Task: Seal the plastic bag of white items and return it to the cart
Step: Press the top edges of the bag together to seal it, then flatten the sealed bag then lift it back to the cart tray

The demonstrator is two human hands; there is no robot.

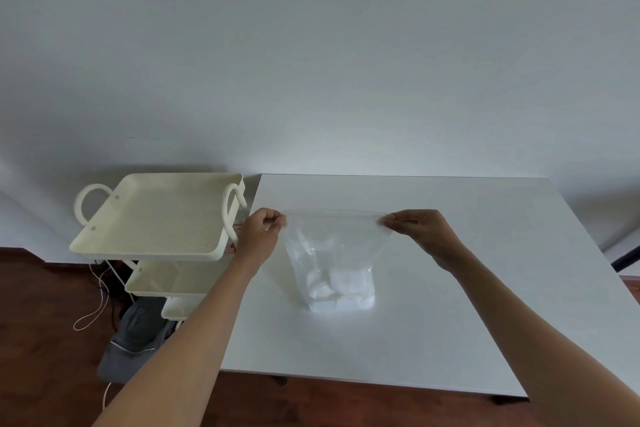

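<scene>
Left hand (260,231) & right hand (417,226) pinch the plastic bag (332,253) top corners taut; film looks limp, slippery, light w/ white items (341,289) low – best held at the strip

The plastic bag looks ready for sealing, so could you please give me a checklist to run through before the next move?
1. Left hand pinches the left end of the plastic bag top: ok.
2. Right hand pinches the right end: ok.
3. Top edge pulled straight between both hands: ok.
4. White items sit at the bottom, away from the closure: ok.
5. Closure pressed shut along its length: cannot tell, the film is too clear.
6. Cart top tray free to take the bag, beside the table: ok.
</scene>
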